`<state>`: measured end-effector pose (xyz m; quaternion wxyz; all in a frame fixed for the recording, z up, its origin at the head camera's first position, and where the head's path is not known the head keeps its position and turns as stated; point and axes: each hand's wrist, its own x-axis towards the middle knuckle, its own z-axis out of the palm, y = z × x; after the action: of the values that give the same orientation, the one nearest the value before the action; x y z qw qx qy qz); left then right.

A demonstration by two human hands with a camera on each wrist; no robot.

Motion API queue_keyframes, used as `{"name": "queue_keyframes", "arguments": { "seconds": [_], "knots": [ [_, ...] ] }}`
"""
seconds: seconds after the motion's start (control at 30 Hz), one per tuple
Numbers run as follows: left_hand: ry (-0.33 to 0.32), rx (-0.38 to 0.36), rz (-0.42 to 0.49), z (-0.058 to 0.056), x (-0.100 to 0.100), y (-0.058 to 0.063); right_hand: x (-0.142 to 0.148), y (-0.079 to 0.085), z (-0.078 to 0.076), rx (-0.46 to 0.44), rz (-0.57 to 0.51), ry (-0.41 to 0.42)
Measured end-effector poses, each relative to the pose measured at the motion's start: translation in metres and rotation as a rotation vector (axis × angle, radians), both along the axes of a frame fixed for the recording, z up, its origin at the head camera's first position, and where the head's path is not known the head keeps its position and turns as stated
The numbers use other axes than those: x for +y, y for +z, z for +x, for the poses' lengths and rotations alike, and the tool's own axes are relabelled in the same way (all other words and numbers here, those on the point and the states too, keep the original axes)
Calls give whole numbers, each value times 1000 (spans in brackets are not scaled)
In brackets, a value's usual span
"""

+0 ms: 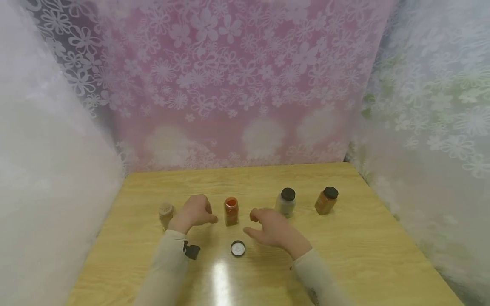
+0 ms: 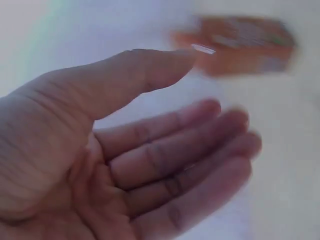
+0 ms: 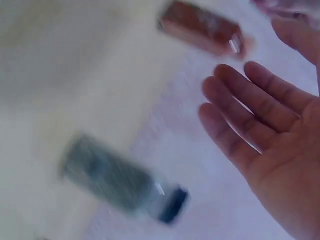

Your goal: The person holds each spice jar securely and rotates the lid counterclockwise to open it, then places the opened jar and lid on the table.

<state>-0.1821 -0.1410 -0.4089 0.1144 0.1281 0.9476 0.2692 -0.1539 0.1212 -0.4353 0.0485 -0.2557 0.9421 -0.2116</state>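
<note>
An uncapped glass jar of red-orange powder [image 1: 231, 214] stands upright on the table between my hands. In front of it lies a round black-rimmed lid [image 1: 238, 248], its pale inside facing up. My left hand [image 1: 196, 212] is held just left of the jar, touching nothing; the left wrist view shows its fingers [image 2: 180, 150] relaxed, with the blurred orange jar [image 2: 245, 47] beyond. On the jar's right is my right hand [image 1: 272, 227], thumb and fingers apart around bare air. In the right wrist view its fingers [image 3: 250, 110] are loosely extended, away from both blurred jars.
Behind my right hand stands a black-capped jar with greyish contents [image 1: 286, 204]. Farther right is a black-capped jar of orange-brown powder [image 1: 326, 201]. A pale-topped jar [image 1: 166, 214] sits beside my left wrist. Flowered curtains [image 1: 245, 85] enclose the wooden table [image 1: 363, 255] at the back and sides.
</note>
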Motion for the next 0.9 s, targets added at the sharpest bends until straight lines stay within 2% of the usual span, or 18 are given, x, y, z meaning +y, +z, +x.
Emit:
{"name": "queue_keyframes", "arguments": {
  "seconds": [0.1,0.2,0.3,0.47,0.57,0.67,0.9],
  "knots": [
    [-62,38,76,8,19,25,16,24,-10,119,-37,-56],
    [-120,81,194,8,53,31,34,44,-25,208,-12,-132],
    [-135,105,285,-2,88,21,51,57,-41,220,51,-202],
    [-94,64,333,-25,133,-8,70,63,-58,132,127,-263],
    [-78,27,343,-36,152,-27,77,57,-64,82,138,-269],
    [-71,-6,362,-42,167,-41,82,46,-66,53,161,-279],
    [-145,-7,391,-49,190,-55,89,30,-65,43,211,-311]
  ]
}}
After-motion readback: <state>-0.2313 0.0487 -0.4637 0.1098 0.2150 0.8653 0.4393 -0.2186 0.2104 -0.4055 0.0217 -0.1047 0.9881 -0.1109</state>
